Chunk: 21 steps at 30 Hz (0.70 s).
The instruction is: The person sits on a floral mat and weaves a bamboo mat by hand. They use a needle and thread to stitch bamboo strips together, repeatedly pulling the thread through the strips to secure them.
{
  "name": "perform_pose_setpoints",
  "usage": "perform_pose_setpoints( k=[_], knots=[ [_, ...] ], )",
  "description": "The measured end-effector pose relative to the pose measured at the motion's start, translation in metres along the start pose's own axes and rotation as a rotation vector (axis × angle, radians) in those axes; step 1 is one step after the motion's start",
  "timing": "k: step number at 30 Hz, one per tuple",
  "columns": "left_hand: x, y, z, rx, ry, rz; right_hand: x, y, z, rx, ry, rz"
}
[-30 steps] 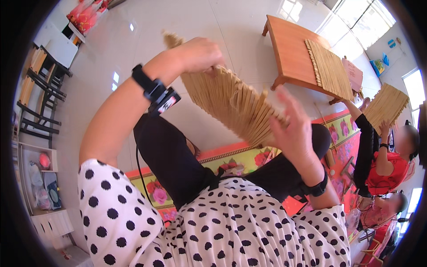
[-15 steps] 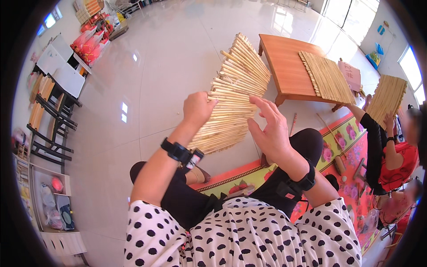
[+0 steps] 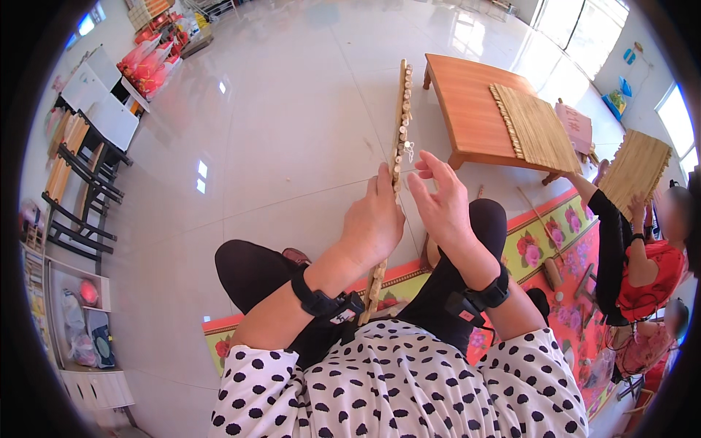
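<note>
A mat of tied reed stalks (image 3: 401, 124) stands edge-on in front of me, its row of round cut ends showing and a loop of white string hanging off them. It runs from beyond my hands down to my lap. My left hand (image 3: 374, 223) is closed on the mat's near-middle part, the back of the hand toward me; the thumb is mostly hidden. Just right of the mat is my right hand (image 3: 444, 208), with its fingers apart and bent and nothing seen in them. The fingertips are close to the string, and I cannot tell whether they touch it.
A low wooden table (image 3: 467, 102) with another reed mat (image 3: 540, 131) stands ahead right. At far right a person in red (image 3: 650, 270) holds a third reed mat (image 3: 635, 171). A flowered floor mat (image 3: 533, 252) bears a mallet (image 3: 553, 274). Folding benches (image 3: 73, 175) stand left.
The reed mat has turned from showing its broad face to edge-on. My left hand has moved right and nearer, still on the mat; the right hand has come off its face.
</note>
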<state>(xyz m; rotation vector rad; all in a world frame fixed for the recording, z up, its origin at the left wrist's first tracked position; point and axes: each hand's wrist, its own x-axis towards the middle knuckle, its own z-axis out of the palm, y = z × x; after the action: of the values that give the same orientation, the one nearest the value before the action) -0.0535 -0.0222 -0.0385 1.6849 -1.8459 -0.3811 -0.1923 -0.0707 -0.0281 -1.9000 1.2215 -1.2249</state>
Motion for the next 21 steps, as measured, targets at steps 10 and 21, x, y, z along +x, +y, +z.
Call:
perform_pose_setpoints(
  k=[10, 21],
  knots=[
    [-0.017, 0.026, 0.027, -0.045, 0.001, 0.048, -0.012, -0.021, -0.003, -0.058, 0.070, 0.069],
    [-0.025, 0.038, 0.039, -0.028, 0.045, 0.137, 0.019, -0.033, -0.032, -0.524, 0.007, 0.103]
  ],
)
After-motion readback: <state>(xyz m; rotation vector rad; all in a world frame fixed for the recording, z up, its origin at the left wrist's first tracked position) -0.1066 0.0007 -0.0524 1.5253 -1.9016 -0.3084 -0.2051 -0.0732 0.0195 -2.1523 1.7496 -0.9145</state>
